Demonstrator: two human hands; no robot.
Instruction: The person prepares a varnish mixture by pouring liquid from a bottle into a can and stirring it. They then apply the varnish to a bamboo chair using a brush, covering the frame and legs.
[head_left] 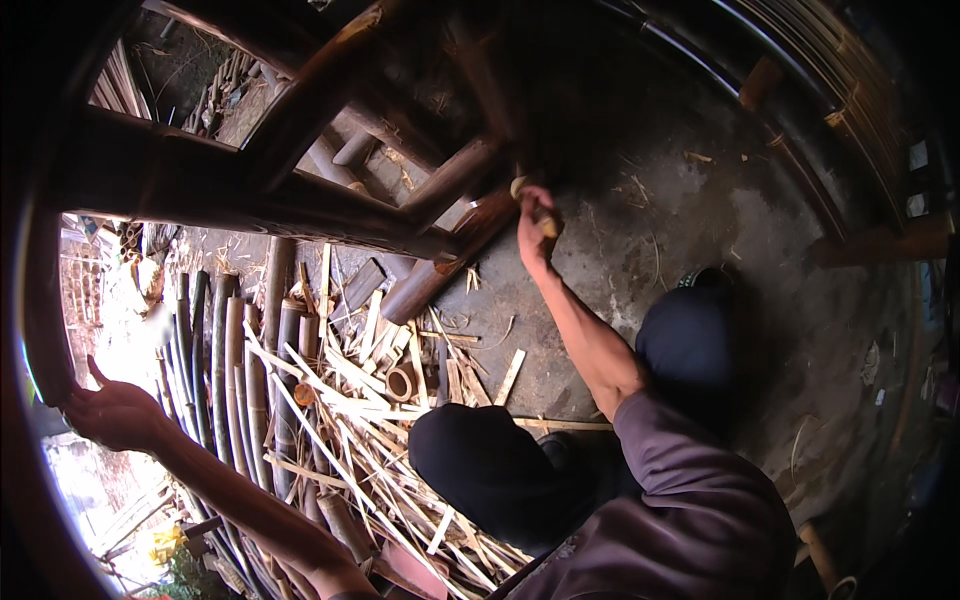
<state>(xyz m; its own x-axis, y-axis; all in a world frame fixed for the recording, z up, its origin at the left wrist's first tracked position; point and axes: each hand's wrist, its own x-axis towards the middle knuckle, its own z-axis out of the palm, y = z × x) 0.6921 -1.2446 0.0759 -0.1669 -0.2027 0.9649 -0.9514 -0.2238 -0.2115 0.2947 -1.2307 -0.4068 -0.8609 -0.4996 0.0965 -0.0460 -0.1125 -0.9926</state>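
Note:
At the far left, my left hand (115,412) is at the lower end of a dark bamboo pole (48,310). Its thumb sticks up and its fingers curl against the pole, partly out of sight. This pole belongs to a large frame of dark brown bamboo (340,210) that fills the upper left. My right hand (535,225) is closed around a short tan tool handle (549,229). A pale round end (518,187) shows above the fist, beside a slanting frame pole (490,220). What kind of tool it is, I cannot make out.
Loose bamboo strips and offcuts (400,440) lie heaped before my knees. Several bamboo poles (235,375) are lined up left of the heap. A bamboo bench-like piece (815,170) stands at the upper right. Scraps are scattered over the concrete floor (620,270).

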